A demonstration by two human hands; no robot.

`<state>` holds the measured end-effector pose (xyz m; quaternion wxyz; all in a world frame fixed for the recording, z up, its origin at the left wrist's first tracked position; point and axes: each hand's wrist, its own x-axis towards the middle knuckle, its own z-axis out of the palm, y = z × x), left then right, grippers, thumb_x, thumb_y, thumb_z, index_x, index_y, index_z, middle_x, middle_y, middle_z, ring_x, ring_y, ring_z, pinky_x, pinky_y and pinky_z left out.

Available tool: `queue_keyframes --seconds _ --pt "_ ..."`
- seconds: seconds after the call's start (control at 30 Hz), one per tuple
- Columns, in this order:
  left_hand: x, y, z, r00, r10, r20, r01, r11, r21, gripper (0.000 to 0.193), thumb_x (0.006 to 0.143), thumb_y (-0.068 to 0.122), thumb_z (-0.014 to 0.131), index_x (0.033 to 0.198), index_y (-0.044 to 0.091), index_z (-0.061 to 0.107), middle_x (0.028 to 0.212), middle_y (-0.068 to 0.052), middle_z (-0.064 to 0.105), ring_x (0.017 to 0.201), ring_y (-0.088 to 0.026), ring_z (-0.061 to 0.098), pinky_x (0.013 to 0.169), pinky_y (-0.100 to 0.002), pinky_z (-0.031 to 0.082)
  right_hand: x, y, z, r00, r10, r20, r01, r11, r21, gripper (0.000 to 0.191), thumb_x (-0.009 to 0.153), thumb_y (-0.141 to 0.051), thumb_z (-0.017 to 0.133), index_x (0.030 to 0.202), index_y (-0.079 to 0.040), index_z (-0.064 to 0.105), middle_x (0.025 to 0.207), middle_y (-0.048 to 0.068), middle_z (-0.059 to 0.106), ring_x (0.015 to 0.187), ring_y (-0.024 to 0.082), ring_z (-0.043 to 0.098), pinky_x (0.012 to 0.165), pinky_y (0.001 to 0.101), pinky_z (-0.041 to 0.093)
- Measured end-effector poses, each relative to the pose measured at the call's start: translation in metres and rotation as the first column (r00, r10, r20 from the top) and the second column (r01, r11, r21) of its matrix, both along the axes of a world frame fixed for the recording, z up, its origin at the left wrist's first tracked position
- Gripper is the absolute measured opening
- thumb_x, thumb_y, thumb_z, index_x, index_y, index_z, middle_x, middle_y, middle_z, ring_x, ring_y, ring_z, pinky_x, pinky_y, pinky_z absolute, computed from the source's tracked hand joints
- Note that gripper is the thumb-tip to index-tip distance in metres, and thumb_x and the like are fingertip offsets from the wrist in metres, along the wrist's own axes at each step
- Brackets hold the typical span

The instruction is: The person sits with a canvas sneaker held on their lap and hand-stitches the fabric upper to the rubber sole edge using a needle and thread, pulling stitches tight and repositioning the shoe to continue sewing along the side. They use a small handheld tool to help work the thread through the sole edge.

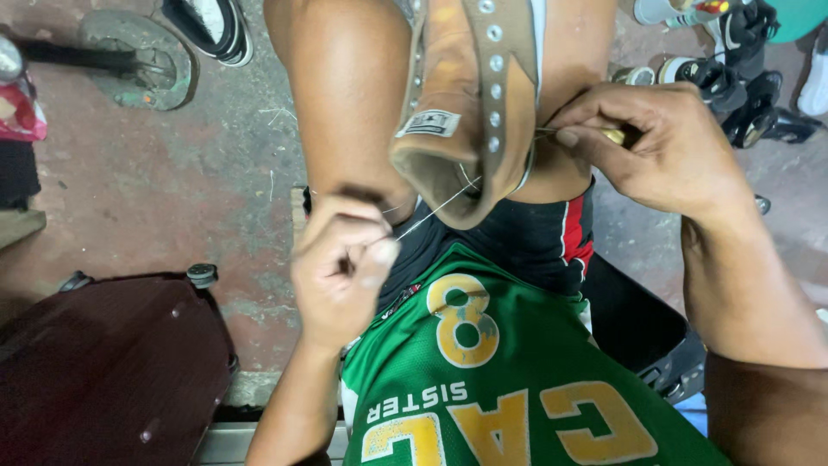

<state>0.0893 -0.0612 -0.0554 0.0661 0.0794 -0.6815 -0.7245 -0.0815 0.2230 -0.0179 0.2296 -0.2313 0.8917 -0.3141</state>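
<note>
Tan leather boot [461,103] sat clamped between the person's knees while stitching looked underway. Left hand [343,267] pinched pale thread [435,210] taut just below the boot's opening; right hand [655,147] fingers [580,136] gripped a brass-tipped tool [611,135] against its edge. Next likely called for steady pulling.

Bare floor [172,190] left of the knees; shoes [733,78] crowding right.

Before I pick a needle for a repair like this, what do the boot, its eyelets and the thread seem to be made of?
The boot looks like tan leather, matte and scuffed, with a soft napped collar edge. Its eyelets seem to be shiny silver metal, catching light. The thread is thin, pale and pulled taut from the left hand; likely waxed or nylon cord, though that is unclear.
</note>
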Motion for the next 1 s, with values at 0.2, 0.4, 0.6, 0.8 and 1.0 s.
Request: queue_keyframes --seconds 0.2,0.4,0.6,0.8,1.0 --pt "-0.016 0.009 0.01 0.961 -0.095 0.261 -0.041 0.88 0.473 0.026 0.108 0.025 0.055 0.1 0.004 0.067 0.074 -0.002 0.056 0.059 -0.006 0.046 0.051 -0.022 0.034 0.0 -0.008 0.004 0.996 0.081 -0.039 -0.084 0.993 -0.086 0.015 0.094 -0.005 0.069 0.108 -0.005 0.073 0.087 0.009 0.072 0.077 0.017 0.072 0.068 0.0285 0.054" --pt "-0.066 0.039 -0.001 0.985 -0.085 0.151 0.142 0.894 -0.425 0.015 0.105 0.009 0.052 0.101 -0.001 0.062 0.074 -0.013 0.059 0.07 -0.031 0.059 0.068 -0.042 0.044 -0.003 -0.008 0.014 0.97 0.157 -0.184 -0.158 0.987 0.008 0.01 0.098 -0.01 0.07 0.107 -0.008 0.074 0.085 0.008 0.071 0.067 0.023 0.069 0.057 0.0351 0.05" --pt "-0.09 0.046 -0.019 0.956 -0.23 0.182 0.29 0.828 -0.479 0.03 0.081 -0.003 0.05 0.108 -0.005 0.062 0.103 -0.025 0.067 0.101 -0.044 0.065 0.089 -0.046 0.051 -0.014 0.001 0.017 0.849 0.326 -0.416 -0.338 0.94 0.047 0.014 0.095 -0.009 0.072 0.108 -0.008 0.07 0.09 0.005 0.065 0.078 0.025 0.069 0.06 0.039 0.05" --pt "-0.094 0.042 -0.025 0.912 -0.328 0.248 0.408 0.798 -0.444 0.023 0.083 -0.001 0.056 0.105 -0.004 0.063 0.108 -0.022 0.067 0.104 -0.04 0.066 0.092 -0.044 0.052 -0.016 0.009 0.013 0.852 0.339 -0.398 -0.372 0.928 -0.006 0.029 0.085 -0.002 0.069 0.113 -0.004 0.068 0.098 0.008 0.062 0.086 0.025 0.07 0.065 0.0378 0.053" --pt "-0.1 0.048 -0.027 0.867 -0.314 0.388 0.472 0.768 -0.433 0.023 0.085 0.004 0.063 0.107 -0.001 0.067 0.106 -0.018 0.071 0.102 -0.036 0.07 0.088 -0.043 0.053 -0.012 0.007 0.003 0.845 0.356 -0.398 -0.386 0.923 0.005 0.042 0.075 -0.003 0.069 0.117 -0.003 0.064 0.104 0.009 0.063 0.089 0.025 0.07 0.065 0.0367 0.054"
